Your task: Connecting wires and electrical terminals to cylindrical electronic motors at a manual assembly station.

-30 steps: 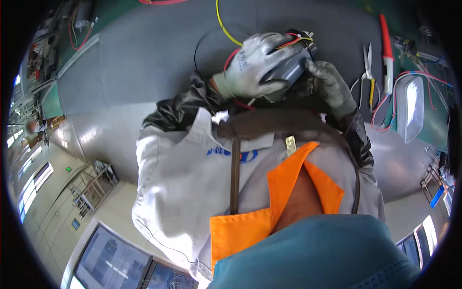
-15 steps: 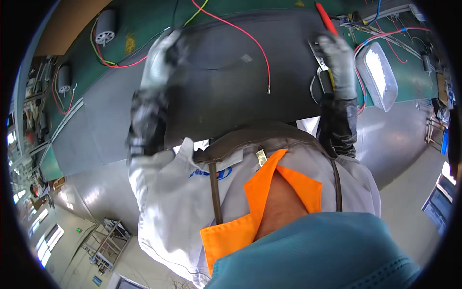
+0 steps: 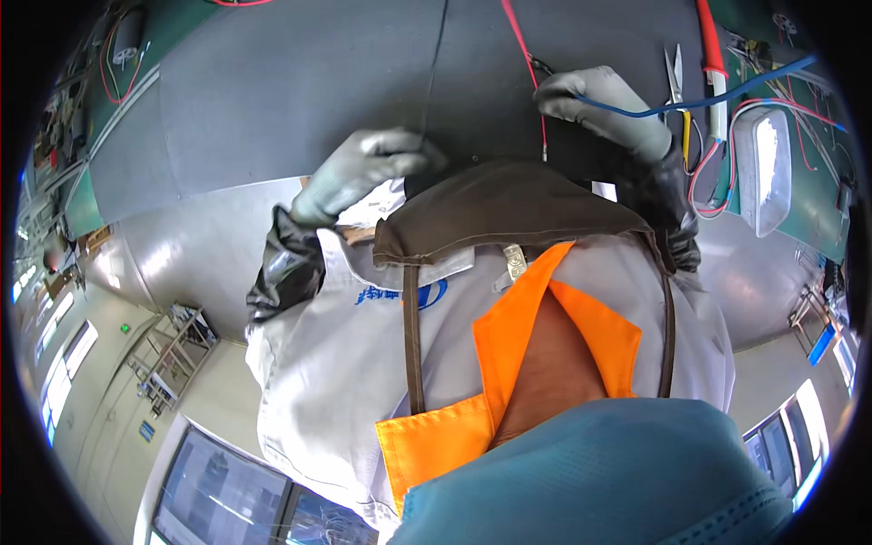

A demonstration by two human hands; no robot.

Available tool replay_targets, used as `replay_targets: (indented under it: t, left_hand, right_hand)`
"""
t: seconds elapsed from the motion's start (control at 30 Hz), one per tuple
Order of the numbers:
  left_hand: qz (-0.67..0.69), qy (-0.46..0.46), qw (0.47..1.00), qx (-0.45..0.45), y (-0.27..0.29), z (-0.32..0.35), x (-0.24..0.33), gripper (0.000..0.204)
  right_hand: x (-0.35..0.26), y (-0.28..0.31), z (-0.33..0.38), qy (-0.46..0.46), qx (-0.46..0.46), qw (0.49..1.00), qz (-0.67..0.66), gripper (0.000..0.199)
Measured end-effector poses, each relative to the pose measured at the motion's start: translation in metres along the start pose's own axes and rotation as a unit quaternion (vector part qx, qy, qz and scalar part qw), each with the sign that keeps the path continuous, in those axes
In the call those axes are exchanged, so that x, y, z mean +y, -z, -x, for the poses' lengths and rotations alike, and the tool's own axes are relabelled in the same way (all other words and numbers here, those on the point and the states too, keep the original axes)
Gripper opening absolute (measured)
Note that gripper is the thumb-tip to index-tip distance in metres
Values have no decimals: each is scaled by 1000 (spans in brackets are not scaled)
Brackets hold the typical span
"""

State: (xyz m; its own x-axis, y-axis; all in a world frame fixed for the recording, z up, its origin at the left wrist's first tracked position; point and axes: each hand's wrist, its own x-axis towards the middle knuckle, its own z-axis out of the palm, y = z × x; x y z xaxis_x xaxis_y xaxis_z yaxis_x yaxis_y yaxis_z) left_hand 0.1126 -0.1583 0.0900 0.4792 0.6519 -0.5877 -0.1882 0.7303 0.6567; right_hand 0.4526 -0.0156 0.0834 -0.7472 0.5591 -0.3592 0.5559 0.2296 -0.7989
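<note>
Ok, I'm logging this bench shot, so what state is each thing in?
Left hand: gloved, curled at the dark mat's near edge; contents hidden.
Right hand: gloved, grip closed on a blue wire.
Red wire: lying loose across the mat.
Scissors: lying flat, blades closed.
Red-handled tool: lying unheld.
Clear plastic box: resting at the bench edge.
</note>
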Motion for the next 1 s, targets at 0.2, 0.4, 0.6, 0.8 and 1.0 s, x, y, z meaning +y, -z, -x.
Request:
replay_targets:
  t: [0.2, 0.4, 0.6, 0.8, 1.0]
  left_hand:
    - [-150, -359, 919, 56, -61, -89, 50, 28]
    - [144, -262, 954, 18, -109, -140, 70, 27]
    - [97, -323, 935, 107, -122, -153, 69, 26]
    - [94, -346, 926, 119, -124, -154, 66, 23]
    - [108, -356, 921, 112, -132, -151, 60, 21]
  right_hand:
    - [-20, -12, 37, 92, 304, 937, -145, 31]
    - [-23, -33, 45, 154, 481, 854, -124, 45]
    - [-21, -48, 32, 192, 544, 814, -66, 46]
    - [-35, -54, 27, 168, 574, 802, 5, 46]
    - [-38, -58, 20, 131, 603, 786, 36, 45]
